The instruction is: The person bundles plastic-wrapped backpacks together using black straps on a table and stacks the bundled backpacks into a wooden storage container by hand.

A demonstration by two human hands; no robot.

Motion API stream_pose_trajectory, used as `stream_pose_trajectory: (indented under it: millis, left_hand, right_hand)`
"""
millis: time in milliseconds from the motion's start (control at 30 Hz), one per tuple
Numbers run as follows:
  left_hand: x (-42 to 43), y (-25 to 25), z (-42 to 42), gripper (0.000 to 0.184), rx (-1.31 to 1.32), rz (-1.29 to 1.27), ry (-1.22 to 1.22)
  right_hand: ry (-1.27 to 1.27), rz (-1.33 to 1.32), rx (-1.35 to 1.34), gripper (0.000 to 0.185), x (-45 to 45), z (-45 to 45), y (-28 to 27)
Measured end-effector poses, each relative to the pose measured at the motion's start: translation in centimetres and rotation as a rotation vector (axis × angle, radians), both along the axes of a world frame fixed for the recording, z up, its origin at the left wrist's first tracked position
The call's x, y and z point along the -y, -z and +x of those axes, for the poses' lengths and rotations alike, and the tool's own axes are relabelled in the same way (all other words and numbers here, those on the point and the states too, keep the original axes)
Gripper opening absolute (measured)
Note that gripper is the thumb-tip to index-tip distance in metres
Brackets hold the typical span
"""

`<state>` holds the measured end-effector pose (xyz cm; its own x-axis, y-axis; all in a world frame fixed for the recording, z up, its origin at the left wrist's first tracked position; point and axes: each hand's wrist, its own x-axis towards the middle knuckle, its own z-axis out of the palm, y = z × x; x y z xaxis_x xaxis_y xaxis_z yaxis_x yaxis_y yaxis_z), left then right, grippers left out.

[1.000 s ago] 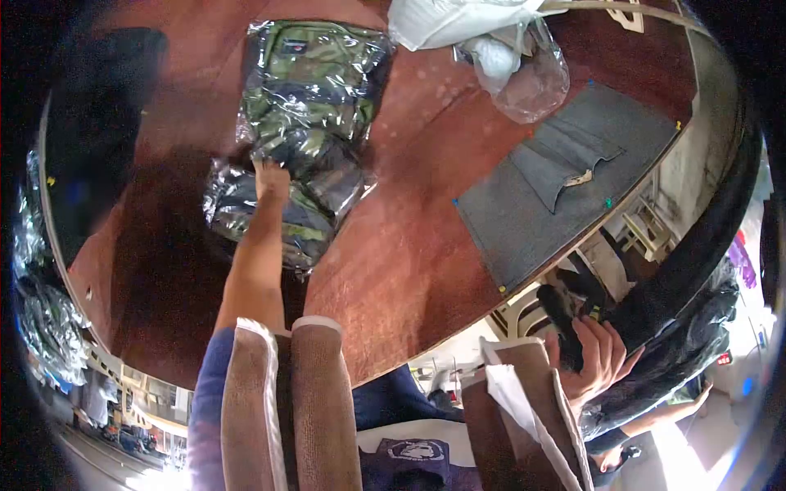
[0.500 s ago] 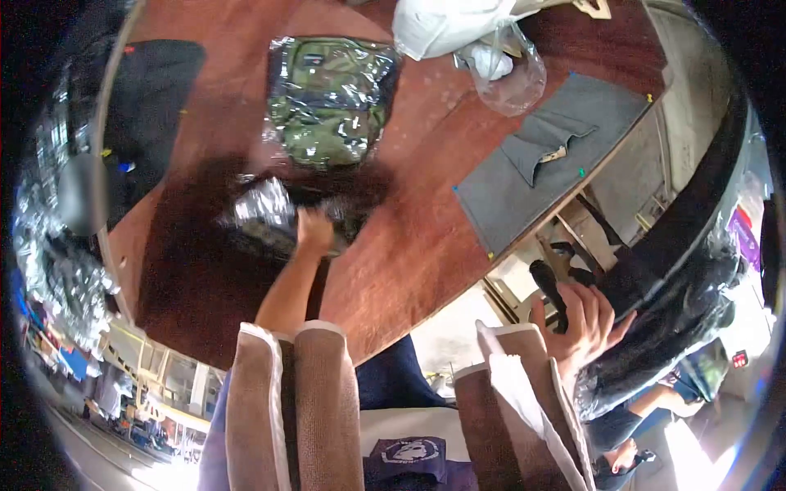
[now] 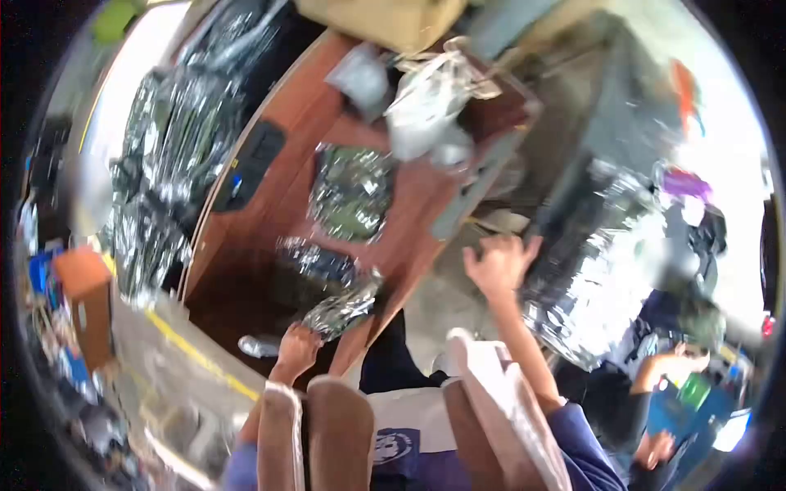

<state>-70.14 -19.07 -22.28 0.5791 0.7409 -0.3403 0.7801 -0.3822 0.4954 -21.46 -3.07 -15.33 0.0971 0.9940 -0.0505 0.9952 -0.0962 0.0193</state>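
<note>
My left hand (image 3: 300,345) is closed at the edge of a clear plastic-wrapped package (image 3: 342,307) near the front of the reddish-brown table (image 3: 286,176). Farther back lies a flat camouflage-green item in clear plastic (image 3: 352,192). My right hand (image 3: 501,266) is raised off the table's right side, fingers spread, holding nothing. It is nearest to a pile of dark plastic-wrapped goods (image 3: 585,270). The frame is somewhat blurred.
White plastic bags (image 3: 426,106) lie at the table's back, near a cardboard box (image 3: 385,20). Dark pieces lie along both table edges. Wrapped goods (image 3: 176,139) stand on the left. At lower right is another person's arm (image 3: 655,372).
The view has swung and widened. My left hand has drawn the front package toward me, and its plastic now stretches to my fingers. My right hand has reached forward, away from my body.
</note>
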Motion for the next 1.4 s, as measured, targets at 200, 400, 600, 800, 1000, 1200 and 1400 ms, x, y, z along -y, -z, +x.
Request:
stream_pose_trajectory:
  millis: [200, 400, 600, 800, 1000, 1200, 1400]
  left_hand:
    - [-6.8, -24.7, 14.1, 0.017, 0.351, -0.003, 0.088]
    - [-4.2, -40.8, 16.2, 0.036, 0.507, 0.301, 0.073]
    - [-2.6, -39.0, 14.4, 0.052, 0.947, 0.571, -0.504]
    - [-0.4, -41.0, 20.5, 0.051, 1.092, 0.459, -0.69]
    - [2.4, -41.4, 20.0, 0.053, 1.109, 0.408, -0.769]
    - [10.1, -45.7, 14.0, 0.06, 1.047, 0.659, -0.948]
    - [11.9, -45.9, 11.2, 0.057, 1.001, 0.768, -1.039]
  right_hand:
    - [0.031, 0.056, -0.372, 0.063, 2.8, 0.8, -1.7]
    - [0.103, -0.028, -2.01, 0.079, 8.1, 7.0, -14.1]
    - [0.289, 0.386, -2.165, 0.07, 19.8, 16.1, -18.5]
    - [0.224, 0.195, -2.433, 0.066, 31.1, 17.2, -16.6]
    - [0.465, 0.691, -2.485, 0.062, 34.8, 22.3, -22.8]
    - [0.37, 1.578, -1.536, 0.054, 41.5, 31.8, -32.5]
    - [0.184, 1.594, -1.256, 0.022, 40.0, 33.6, -37.7]
